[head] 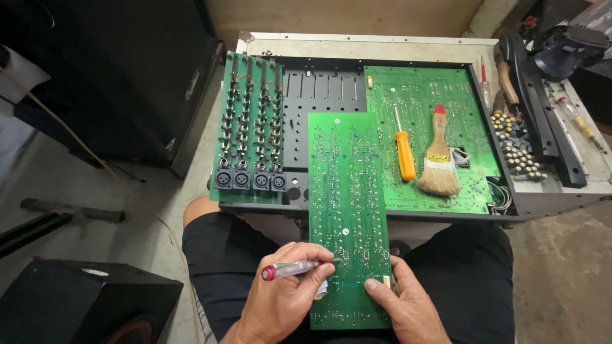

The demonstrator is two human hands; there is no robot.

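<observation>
1. Two hands work at the bottom of the frame, over the lap of a person in black shorts (459, 280).
2. On the left, the left hand (280, 299) has its fingers (319, 275) curled tightly round one screwdriver with a clear handle and red end cap (288, 269); its tip rests on the board.
3. Beside it on the right, the right hand (408, 302) has its fingers loosely spread, thumb pressed flat on the lower edge of one long green circuit board (347, 210), steadying it.
4. That long board lies solder side up, covered in fine pale traces and small dots. Its lower end rests on the lap and its upper end leans on the open metal chassis (357, 46) at the frame's centre.
5. At upper left of the chassis stands one green board with four rows of knob shafts (250, 121), ending in four round black sockets (250, 179).
6. Right of centre, a larger green board (421, 95) sits inside the chassis, carrying one orange-handled screwdriver (404, 153) and one paintbrush with a red-tipped wooden handle (438, 159).
7. At far right, on the surface (599, 172), lies a heap of small knobs (517, 150), a black side panel (542, 108) and one yellow-handled screwdriver (577, 120).
</observation>
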